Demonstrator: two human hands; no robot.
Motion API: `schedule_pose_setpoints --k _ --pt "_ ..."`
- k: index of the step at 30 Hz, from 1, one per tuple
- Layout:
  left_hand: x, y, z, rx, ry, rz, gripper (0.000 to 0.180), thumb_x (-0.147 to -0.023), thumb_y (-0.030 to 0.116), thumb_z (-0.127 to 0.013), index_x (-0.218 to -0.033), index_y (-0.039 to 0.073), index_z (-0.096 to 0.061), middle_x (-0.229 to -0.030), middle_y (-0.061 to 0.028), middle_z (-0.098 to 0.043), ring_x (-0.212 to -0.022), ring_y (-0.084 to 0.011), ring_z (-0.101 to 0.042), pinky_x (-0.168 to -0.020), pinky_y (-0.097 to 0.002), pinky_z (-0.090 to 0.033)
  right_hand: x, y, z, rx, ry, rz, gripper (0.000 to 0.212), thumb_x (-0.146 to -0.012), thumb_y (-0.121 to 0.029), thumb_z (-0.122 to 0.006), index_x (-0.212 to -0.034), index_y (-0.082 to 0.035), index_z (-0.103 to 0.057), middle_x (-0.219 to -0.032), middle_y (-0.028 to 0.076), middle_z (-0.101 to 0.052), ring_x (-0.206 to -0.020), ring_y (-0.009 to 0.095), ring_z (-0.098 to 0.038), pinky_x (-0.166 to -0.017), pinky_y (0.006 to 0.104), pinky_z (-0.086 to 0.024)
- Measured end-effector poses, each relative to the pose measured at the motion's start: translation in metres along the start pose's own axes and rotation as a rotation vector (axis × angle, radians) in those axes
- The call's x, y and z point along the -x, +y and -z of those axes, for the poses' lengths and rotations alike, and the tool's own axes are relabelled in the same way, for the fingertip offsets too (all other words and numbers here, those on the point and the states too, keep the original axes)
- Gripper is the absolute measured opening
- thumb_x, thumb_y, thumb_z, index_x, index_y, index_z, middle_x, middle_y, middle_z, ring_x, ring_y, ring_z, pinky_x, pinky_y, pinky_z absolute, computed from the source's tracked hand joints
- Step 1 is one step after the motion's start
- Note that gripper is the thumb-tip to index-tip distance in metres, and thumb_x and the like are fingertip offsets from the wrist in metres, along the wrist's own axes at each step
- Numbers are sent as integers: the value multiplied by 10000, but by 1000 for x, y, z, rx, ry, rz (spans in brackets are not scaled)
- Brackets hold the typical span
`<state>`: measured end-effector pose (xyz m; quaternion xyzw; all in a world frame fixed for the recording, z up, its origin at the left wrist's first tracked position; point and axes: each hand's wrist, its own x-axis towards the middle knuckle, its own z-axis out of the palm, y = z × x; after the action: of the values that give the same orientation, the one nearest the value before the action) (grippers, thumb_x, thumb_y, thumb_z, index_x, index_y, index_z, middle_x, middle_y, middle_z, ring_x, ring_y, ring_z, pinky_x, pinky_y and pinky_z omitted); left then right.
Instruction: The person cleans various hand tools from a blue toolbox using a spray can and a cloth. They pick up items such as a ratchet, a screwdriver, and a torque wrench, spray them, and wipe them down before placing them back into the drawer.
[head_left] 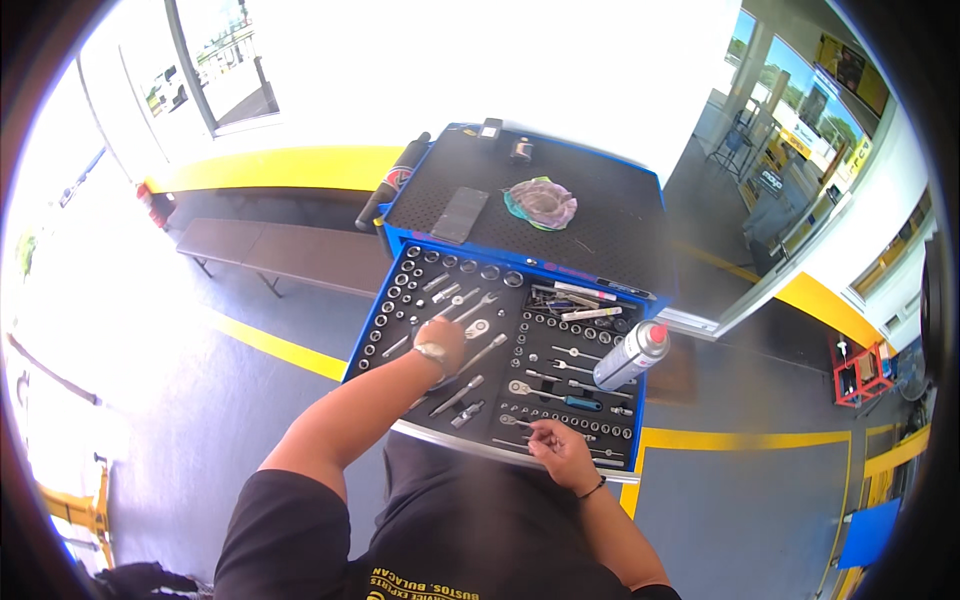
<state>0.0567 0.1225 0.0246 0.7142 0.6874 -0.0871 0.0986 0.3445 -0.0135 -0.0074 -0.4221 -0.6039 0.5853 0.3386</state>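
Observation:
An open tool drawer (433, 434) holds sockets and hand tools in black foam cutouts. My left hand (440, 338) reaches down over its left half, beside a ratchet head (477, 328) and across a long spanner (398, 346). The fingers of that hand point down and are mostly hidden, so I cannot see what they touch. Near the front edge on the right, my right hand (562, 452) has its fingers pinched together at the handle of a small ratchet (509, 421). A larger ratchet with a blue handle (580, 403) lies just above it.
A spray can (632, 356) with a red top stands on the drawer's right side. Pens and markers (590, 312) fill a compartment behind it. On the cabinet top (610, 215) lie a crumpled cloth (541, 204), a dark flat phone-like slab (461, 214) and a small bottle (521, 150). A bench (290, 245) stands left.

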Motion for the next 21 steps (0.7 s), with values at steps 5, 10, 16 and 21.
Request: schedule_pose_setpoints --k 5,10,16,21 --pt "-4 2 14 10 -113 -106 267 -843 141 -614 -1055 -5 -685 -1116 -256 -669 -1015 -352 -687 -854 -432 -563 -4 5 13 -215 46 -94 274 -949 -62 -603 -1207 21 -571 -968 85 -627 -826 163 -664 -747 289 -573" --pt "-16 -48 19 76 -208 -144 305 -811 151 -615 -1043 -38 -675 -1048 -247 -687 -973 -379 -680 -827 -444 -553 -8 -5 9 -309 39 -105 263 -966 -79 -558 -1205 32 -556 -982 111 -624 -844 187 -663 -756 318 -583" --pt "41 -47 55 1091 9 -85 191 -936 124 -603 -1087 10 -624 -956 -123 -704 -910 -245 -686 -809 -364 -542 -11 -11 4 -295 21 -45 296 -971 -113 -582 -1228 30 -550 -1066 127 -642 -919 176 -660 -825 308 -554" --pt "81 10 37 2282 84 -253 156 -1000 75 -544 -1146 83 -600 -1013 -18 -670 -910 -123 -653 -818 -316 -542 -39 -64 -47 -382 -105 131 400 -971 -194 -632 -1285 26 -518 -1111 123 -645 -933 159 -650 -819 295 -538"
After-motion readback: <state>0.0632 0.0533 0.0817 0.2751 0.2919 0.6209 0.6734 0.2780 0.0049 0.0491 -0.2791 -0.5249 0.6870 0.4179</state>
